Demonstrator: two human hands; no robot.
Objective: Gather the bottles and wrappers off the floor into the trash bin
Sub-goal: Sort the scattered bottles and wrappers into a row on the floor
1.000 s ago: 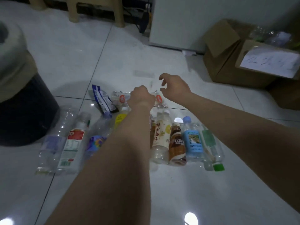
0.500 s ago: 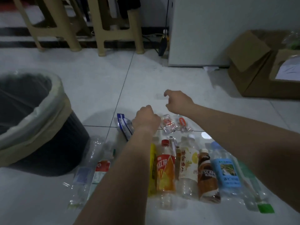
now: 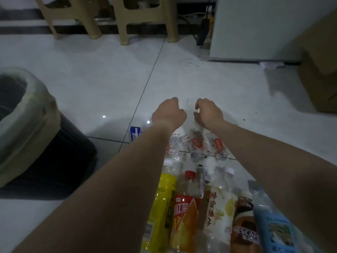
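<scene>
Several plastic bottles lie side by side on the tiled floor at the bottom: a yellow bottle (image 3: 162,203), a red-label bottle (image 3: 186,212), a white-label bottle (image 3: 220,203), a brown Nescafe bottle (image 3: 244,227) and a blue-label bottle (image 3: 273,225). Beyond them lie clear snack wrappers with red print (image 3: 197,143) and a blue wrapper (image 3: 135,133), partly under my left arm. The lined trash bin (image 3: 27,110) stands at the left. My left hand (image 3: 168,114) is curled into a fist past the wrappers. My right hand (image 3: 207,113) curls its fingers at a small clear wrapper (image 3: 191,104) on the floor between both hands.
Two beige plastic stools (image 3: 76,17) (image 3: 145,17) stand at the back. A white cabinet (image 3: 264,28) is at the back right, with a dark plug and cable (image 3: 202,31) beside it. A cardboard box (image 3: 321,75) sits at the right edge.
Both hands have reached farther forward past the red-print wrappers and drawn closer together around the small clear wrapper. The view has moved closer to the floor.
</scene>
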